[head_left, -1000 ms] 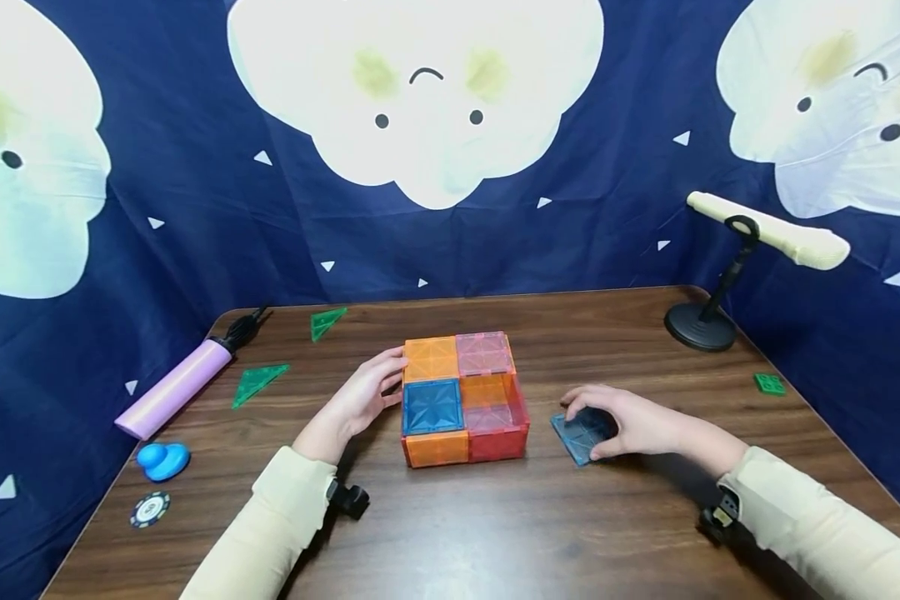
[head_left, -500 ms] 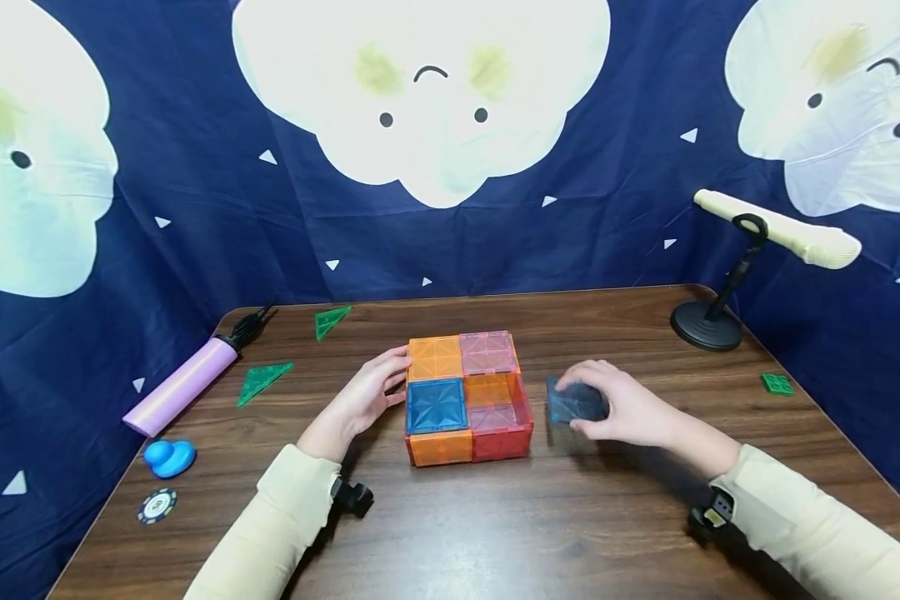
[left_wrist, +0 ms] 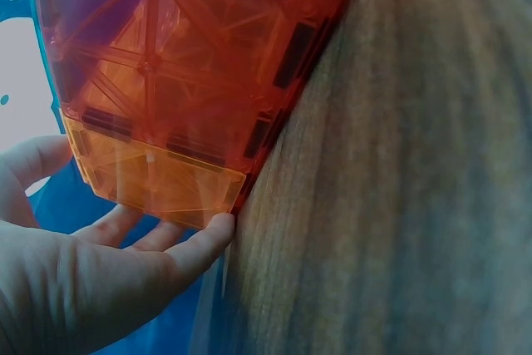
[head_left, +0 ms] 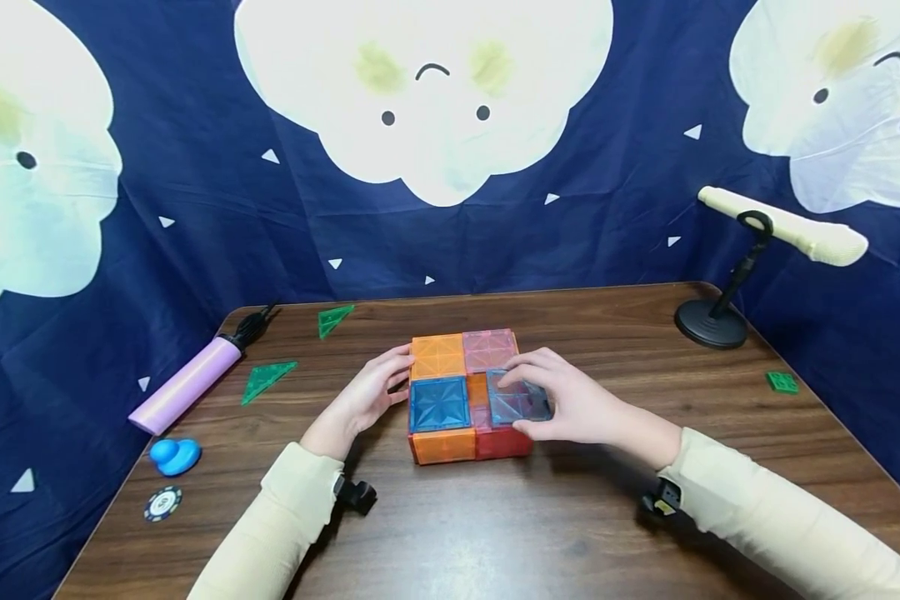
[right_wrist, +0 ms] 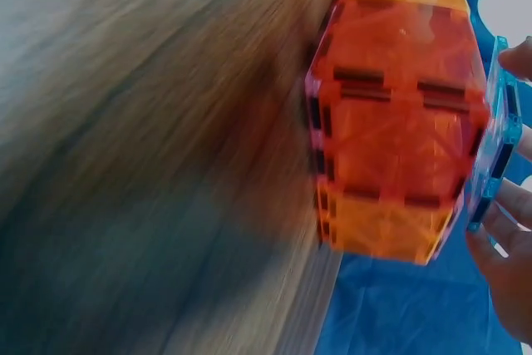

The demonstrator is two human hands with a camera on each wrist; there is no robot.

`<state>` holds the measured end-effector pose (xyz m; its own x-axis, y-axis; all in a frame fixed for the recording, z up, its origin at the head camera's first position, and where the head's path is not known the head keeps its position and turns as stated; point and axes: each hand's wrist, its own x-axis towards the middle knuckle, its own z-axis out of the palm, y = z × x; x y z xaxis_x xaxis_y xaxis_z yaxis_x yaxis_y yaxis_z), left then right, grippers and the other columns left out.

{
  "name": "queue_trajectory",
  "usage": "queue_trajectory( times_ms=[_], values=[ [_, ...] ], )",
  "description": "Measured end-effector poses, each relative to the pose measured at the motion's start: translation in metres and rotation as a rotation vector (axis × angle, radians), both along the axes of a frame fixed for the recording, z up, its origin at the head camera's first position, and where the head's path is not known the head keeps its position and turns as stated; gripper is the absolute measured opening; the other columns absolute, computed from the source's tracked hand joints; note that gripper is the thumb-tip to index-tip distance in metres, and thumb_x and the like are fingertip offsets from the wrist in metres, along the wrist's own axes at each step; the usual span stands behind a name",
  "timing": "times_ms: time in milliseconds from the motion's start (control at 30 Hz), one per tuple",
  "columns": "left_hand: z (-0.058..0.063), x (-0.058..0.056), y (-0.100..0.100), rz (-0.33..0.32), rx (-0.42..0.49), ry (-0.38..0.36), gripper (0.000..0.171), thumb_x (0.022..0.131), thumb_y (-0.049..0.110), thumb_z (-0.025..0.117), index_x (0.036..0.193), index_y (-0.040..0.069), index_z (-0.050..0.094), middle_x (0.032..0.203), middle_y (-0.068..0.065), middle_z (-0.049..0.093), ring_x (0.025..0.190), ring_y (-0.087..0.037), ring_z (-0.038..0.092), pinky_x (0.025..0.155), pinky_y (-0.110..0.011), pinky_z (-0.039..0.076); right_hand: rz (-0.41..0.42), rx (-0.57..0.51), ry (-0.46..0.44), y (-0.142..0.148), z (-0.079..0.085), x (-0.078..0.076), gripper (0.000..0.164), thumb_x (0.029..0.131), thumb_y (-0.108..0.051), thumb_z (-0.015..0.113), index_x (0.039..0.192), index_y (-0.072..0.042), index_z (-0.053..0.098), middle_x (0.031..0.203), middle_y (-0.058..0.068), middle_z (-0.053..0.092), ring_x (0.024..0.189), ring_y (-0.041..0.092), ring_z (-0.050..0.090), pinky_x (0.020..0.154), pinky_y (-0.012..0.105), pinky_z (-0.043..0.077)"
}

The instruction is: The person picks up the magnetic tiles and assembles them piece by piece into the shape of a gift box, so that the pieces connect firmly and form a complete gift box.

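A low box of see-through magnetic tiles (head_left: 444,447) stands mid-table, with orange and red sides. On its top lie an orange tile (head_left: 438,357), a pink tile (head_left: 489,350) and a blue tile (head_left: 439,404); the near right quarter is uncovered in part. My left hand (head_left: 363,393) touches the box's left side with spread fingers; the left wrist view has a fingertip at the lower corner of an orange side tile (left_wrist: 154,180). My right hand (head_left: 581,406) pinches a second blue magnetic tile (head_left: 512,402) by its edges, over that opening. In the right wrist view this tile (right_wrist: 499,135) is beside the box's top edge.
Two green triangle tiles (head_left: 267,380) (head_left: 335,320), a purple hand pump (head_left: 187,385), a blue rubber duck (head_left: 175,456) and a poker chip (head_left: 162,503) lie on the left. A microphone stand (head_left: 711,323) and a green toy brick (head_left: 782,382) are on the right.
My right hand has lifted the blue tile off the table and carried it left, over the box's near right quarter. My left hand has stayed against the box.
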<state>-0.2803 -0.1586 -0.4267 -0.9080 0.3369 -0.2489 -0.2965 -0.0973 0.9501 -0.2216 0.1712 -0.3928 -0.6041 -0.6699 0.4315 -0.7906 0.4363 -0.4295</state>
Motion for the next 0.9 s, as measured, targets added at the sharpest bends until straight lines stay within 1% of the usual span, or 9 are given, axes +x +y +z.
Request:
queue_trajectory(
  times_ms=[67,233,333,433,533,633,700,767,900],
  values=[
    [0.0,0.0,0.001,-0.001,0.001,0.0,0.06,0.106,0.023,0.051,0.16,0.008,0.03,0.16,-0.014,0.033,0.145,-0.032,0.03,0.112,-0.048,0.033,0.019,0.002,0.022,-0.006,-0.001,-0.002,0.044,0.082,-0.029,0.083,0.122,-0.018,0.068,0.132,0.002,0.06,0.118,0.019,0.049,0.09,0.041,0.048],
    [-0.001,0.0,0.003,0.001,0.003,0.001,0.059,0.106,0.023,0.051,0.16,0.008,0.031,0.159,-0.014,0.035,0.144,-0.032,0.031,0.109,-0.046,0.035,0.061,-0.001,0.083,-0.017,-0.004,-0.008,0.04,0.081,-0.028,0.084,0.116,-0.017,0.07,0.127,0.004,0.061,0.117,0.019,0.051,0.093,0.04,0.048],
    [-0.001,0.0,0.005,0.0,-0.003,0.003,0.059,0.106,0.024,0.051,0.16,0.008,0.031,0.159,-0.014,0.035,0.144,-0.031,0.032,0.108,-0.045,0.036,0.085,-0.004,0.098,-0.019,-0.005,-0.009,0.036,0.082,-0.026,0.083,0.114,-0.015,0.07,0.125,0.004,0.063,0.118,0.02,0.052,0.096,0.04,0.047],
    [0.0,0.0,0.006,-0.005,-0.004,0.004,0.059,0.106,0.024,0.051,0.16,0.008,0.031,0.159,-0.014,0.035,0.143,-0.031,0.032,0.109,-0.045,0.036,0.103,-0.009,0.098,-0.019,-0.004,-0.008,0.033,0.083,-0.022,0.083,0.112,-0.014,0.071,0.125,0.004,0.063,0.119,0.021,0.053,0.098,0.041,0.046],
    [0.002,-0.001,0.006,-0.018,-0.01,0.015,0.061,0.106,0.023,0.051,0.161,0.009,0.029,0.16,-0.014,0.033,0.145,-0.032,0.031,0.112,-0.048,0.034,0.1,-0.009,0.104,-0.018,-0.003,-0.002,0.034,0.082,-0.024,0.085,0.111,-0.015,0.071,0.128,0.004,0.063,0.121,0.022,0.052,0.1,0.042,0.045],
    [0.003,-0.003,0.007,-0.023,-0.021,0.048,0.062,0.105,0.021,0.052,0.161,0.009,0.028,0.161,-0.014,0.032,0.147,-0.032,0.029,0.115,-0.051,0.031,0.081,0.014,0.139,-0.02,-0.004,0.007,0.039,0.08,-0.028,0.089,0.112,-0.016,0.07,0.129,0.003,0.063,0.121,0.022,0.053,0.1,0.044,0.045],
    [0.004,-0.004,0.006,-0.028,-0.036,0.081,0.062,0.105,0.019,0.051,0.161,0.007,0.027,0.161,-0.015,0.031,0.148,-0.032,0.028,0.116,-0.053,0.029,0.051,0.038,0.172,-0.022,-0.006,0.013,0.04,0.08,-0.028,0.089,0.113,-0.016,0.07,0.127,0.003,0.062,0.119,0.022,0.054,0.098,0.046,0.046],
    [0.005,-0.005,0.006,-0.019,-0.045,0.095,0.06,0.104,0.017,0.051,0.159,0.006,0.029,0.16,-0.017,0.033,0.148,-0.032,0.029,0.116,-0.053,0.029,0.008,0.055,0.191,-0.024,-0.007,0.017,0.041,0.08,-0.027,0.09,0.113,-0.016,0.069,0.125,0.002,0.062,0.117,0.021,0.055,0.097,0.045,0.047],
    [0.005,-0.003,0.001,-0.016,-0.078,0.095,0.054,0.104,0.016,0.051,0.154,0.003,0.034,0.154,-0.019,0.04,0.143,-0.034,0.036,0.114,-0.052,0.033,-0.089,0.047,0.191,-0.021,-0.01,0.018,0.043,0.076,-0.024,0.092,0.112,-0.016,0.07,0.123,0.001,0.062,0.115,0.022,0.054,0.096,0.043,0.047]
  ],
)
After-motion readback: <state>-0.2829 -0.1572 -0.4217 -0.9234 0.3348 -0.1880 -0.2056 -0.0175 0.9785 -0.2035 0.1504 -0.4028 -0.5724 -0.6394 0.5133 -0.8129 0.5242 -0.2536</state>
